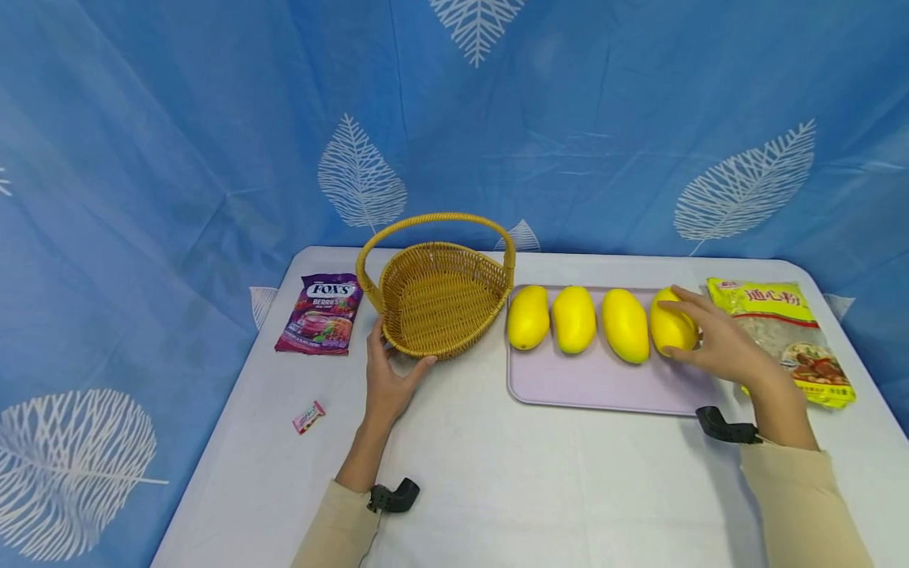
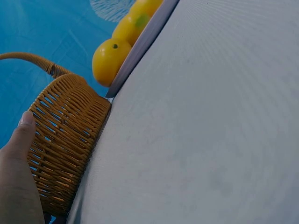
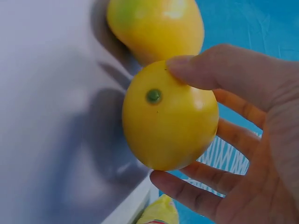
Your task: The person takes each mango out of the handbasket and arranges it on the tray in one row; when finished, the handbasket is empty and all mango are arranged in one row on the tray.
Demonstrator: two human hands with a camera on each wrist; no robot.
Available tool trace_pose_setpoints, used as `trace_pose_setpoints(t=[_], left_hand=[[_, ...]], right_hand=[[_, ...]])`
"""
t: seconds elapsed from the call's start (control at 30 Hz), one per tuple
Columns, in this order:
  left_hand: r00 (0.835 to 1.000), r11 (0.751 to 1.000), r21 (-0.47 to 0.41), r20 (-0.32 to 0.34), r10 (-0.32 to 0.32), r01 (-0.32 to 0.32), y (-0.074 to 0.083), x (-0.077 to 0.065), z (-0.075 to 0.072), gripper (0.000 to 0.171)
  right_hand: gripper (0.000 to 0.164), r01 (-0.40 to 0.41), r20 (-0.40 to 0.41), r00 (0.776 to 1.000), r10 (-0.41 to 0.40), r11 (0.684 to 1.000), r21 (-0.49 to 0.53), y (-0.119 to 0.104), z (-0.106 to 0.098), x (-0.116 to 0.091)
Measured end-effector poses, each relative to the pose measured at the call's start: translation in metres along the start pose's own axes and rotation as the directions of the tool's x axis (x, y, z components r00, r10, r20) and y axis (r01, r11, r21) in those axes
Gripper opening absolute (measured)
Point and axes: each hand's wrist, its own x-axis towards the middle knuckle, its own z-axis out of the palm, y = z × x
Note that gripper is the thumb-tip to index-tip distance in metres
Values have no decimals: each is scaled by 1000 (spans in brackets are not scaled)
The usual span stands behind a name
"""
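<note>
A wicker basket (image 1: 436, 304) with an arched handle stands at the back left of the table. My left hand (image 1: 387, 386) holds its near left side, fingers along the left and thumb at the front; in the left wrist view the thumb (image 2: 23, 135) lies against the woven wall. Several yellow mangoes line up on a pale purple tray (image 1: 582, 386). My right hand (image 1: 731, 347) grips the rightmost mango (image 1: 671, 322) between thumb and fingers. Up close, that mango (image 3: 163, 121) shows a green stem spot, and its neighbour (image 3: 159, 28) sits right beside it.
A purple candy bag (image 1: 319, 314) lies left of the basket, with a small pink wrapped sweet (image 1: 308, 417) nearer the front. Right of the tray is a yellow pasta packet (image 1: 788, 339), partly behind my right hand. A blue leaf-patterned cloth (image 1: 568, 118) hangs behind the white table (image 1: 540, 481).
</note>
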Motion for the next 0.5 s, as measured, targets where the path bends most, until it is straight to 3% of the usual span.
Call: trace_pose_setpoints(t=[0.23,0.5], left_hand=[[1000,1000,2,-1,8,-8,-1,0,0,99],[1000,1000,-5,13,-7,7,1,0,-1,99]], right_hand=[[72,10,32,999,-11,999,36,3,6,1],[72,-42,69,997,40,999,28,0,7,1]])
